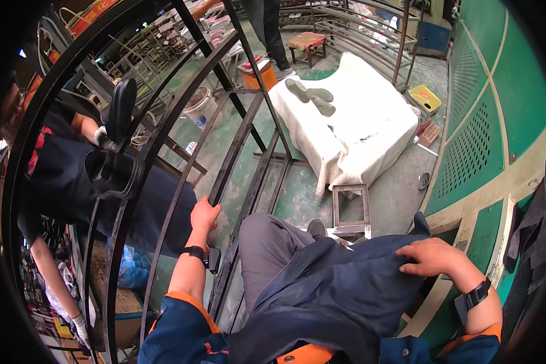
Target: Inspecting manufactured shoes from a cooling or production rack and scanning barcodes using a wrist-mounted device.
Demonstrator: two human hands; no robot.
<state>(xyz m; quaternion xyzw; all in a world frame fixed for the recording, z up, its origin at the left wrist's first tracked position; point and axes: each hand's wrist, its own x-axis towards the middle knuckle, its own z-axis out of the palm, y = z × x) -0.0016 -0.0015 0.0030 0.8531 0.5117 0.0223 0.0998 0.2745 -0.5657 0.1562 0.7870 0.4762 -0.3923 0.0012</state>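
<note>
Under the right fingers (414, 249) lies the dark blue apron (346, 282).

From my remote feed I'd tag this a shoe workshop: black shoes (122, 109) by a metal rack (234, 151) around 9–10 o'clock, sole-shaped pieces (320, 94) on a white-draped stand (376, 112) at 1, green vented panels (479, 144) near 3, worn green floor (292, 191).

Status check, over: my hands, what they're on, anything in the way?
Left hand gripping black metal rack. Right hand resting on dark apron. Rack stands between you and co-worker at left.
</note>
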